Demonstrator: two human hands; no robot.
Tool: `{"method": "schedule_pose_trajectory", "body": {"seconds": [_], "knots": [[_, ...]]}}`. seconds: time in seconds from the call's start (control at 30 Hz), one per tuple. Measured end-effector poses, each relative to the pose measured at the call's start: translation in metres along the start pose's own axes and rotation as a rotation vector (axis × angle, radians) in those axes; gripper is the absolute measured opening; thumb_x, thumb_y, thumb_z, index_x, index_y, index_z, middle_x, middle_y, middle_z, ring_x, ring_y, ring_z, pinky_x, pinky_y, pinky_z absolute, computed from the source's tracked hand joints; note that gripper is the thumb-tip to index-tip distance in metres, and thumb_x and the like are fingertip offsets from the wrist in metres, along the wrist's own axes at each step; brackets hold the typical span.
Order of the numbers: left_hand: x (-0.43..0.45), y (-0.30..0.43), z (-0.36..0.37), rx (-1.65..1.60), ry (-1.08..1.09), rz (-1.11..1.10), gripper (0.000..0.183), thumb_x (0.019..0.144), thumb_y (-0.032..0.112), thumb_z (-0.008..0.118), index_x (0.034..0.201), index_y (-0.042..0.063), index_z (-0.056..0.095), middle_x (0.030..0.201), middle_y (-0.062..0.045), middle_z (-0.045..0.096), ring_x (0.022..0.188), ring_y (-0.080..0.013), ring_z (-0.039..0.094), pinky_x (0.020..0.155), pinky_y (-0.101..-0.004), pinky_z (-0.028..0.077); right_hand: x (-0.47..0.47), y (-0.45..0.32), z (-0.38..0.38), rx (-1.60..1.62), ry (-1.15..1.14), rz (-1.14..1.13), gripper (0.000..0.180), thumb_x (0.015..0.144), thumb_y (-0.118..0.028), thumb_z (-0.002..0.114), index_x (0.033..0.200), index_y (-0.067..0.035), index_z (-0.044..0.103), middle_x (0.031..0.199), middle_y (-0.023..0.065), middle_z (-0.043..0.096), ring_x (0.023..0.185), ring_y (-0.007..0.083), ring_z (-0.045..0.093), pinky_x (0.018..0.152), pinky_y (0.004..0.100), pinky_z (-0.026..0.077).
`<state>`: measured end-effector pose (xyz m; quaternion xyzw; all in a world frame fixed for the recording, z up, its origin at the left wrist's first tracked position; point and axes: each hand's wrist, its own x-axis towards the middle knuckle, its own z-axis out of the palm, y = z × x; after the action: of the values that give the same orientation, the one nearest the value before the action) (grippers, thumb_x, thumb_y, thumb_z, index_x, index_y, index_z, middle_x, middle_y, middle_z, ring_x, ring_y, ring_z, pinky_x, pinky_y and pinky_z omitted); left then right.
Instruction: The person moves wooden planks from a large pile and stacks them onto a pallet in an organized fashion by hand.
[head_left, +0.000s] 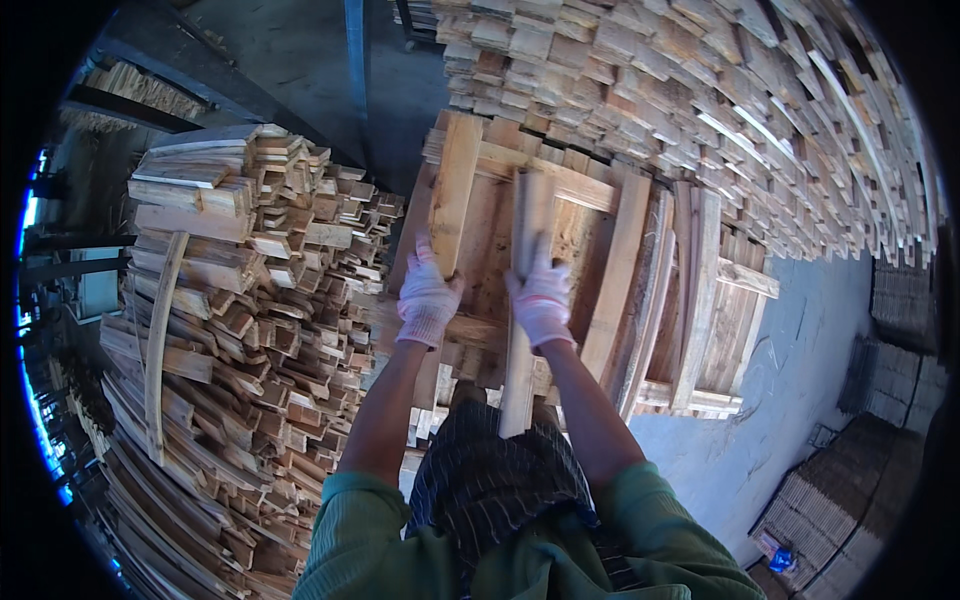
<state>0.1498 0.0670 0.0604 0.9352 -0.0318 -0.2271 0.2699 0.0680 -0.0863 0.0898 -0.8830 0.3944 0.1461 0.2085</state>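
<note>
My left hand (429, 304), in a white knitted glove, grips the near end of a pale wooden plank (457, 180), with the thumb on one side and the fingers on the other. In a matching glove, my right hand (541, 304) holds a second, narrower board (517, 382). Its far end is blurred and its near end reaches back over my apron. Both boards lie lengthwise over a pile of wider planks and crosspieces (487, 247) in front of me. Another loose plank (619, 270) slants across the pile to the right of my right hand.
Stacked short boards (292, 300) rise at left, with a long strip (161, 345) leaning on them. A tall board stack (675, 97) fills the far right. More slatted wood (697, 300) stands beside the pile. Dark stacked bundles (817, 495) sit on the concrete floor (750, 442).
</note>
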Motion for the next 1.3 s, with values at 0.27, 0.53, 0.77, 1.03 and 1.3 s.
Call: {"method": "schedule_pose_trajectory", "body": {"seconds": [0.27,0.53,0.77,1.03,1.3], "knots": [[0.062,-0.019,-0.041,0.149,-0.133,-0.033,0.107,0.084,0.03,0.074,0.159,0.021,-0.002,0.148,-0.025,0.038,0.127,-0.0422,0.052,0.106,-0.0479,0.045,0.023,-0.005,0.04,0.291,0.008,-0.155,0.094,0.085,-0.02,0.068,0.16,-0.028,0.012,0.124,0.0314,0.042,0.101,0.0508,0.061,0.091,0.0486,0.053],[0.067,-0.037,0.004,-0.02,0.102,-0.023,0.061,0.101,0.039,0.048,0.148,0.003,0.035,0.137,-0.025,0.055,0.124,-0.0396,0.057,0.105,-0.0449,0.045,0.077,-0.108,0.065,0.39,-0.068,-0.272,0.085,0.091,-0.037,0.06,0.16,-0.013,0.015,0.125,0.0376,0.042,0.103,0.0526,0.057,0.092,0.0521,0.047],[0.06,-0.041,-0.005,0.402,0.253,0.069,0.064,0.103,0.041,0.047,0.151,0.002,0.032,0.145,-0.028,0.043,0.133,-0.0412,0.045,0.106,-0.0462,0.042,0.085,-0.06,-0.009,0.21,-0.334,-0.509,0.07,0.095,-0.028,0.057,0.156,-0.014,0.026,0.13,0.0348,0.05,0.116,0.0442,0.056,0.101,0.0495,0.046],[-0.054,0.075,0.126,-0.512,-0.238,0.548,0.069,0.095,0.026,0.066,0.152,0.003,0.033,0.148,-0.025,0.042,0.138,-0.0364,0.041,0.117,-0.0418,0.034,0.033,0.251,-0.041,0.569,0.133,0.373,0.066,0.086,-0.03,0.075,0.139,-0.005,0.045,0.109,0.0119,0.067,0.098,0.0221,0.062,0.089,0.0355,0.048],[-0.129,0.197,0.221,0.089,-0.321,0.232,0.101,0.084,0.034,0.075,0.159,0.021,0.009,0.136,-0.034,0.036,0.116,-0.0474,0.05,0.098,-0.0505,0.044,0.029,0.31,-0.08,0.898,-0.102,0.237,0.049,0.087,-0.015,0.072,0.13,-0.001,0.052,0.088,0.0045,0.063,0.074,0.0116,0.055,0.064,0.0293,0.047]]}}
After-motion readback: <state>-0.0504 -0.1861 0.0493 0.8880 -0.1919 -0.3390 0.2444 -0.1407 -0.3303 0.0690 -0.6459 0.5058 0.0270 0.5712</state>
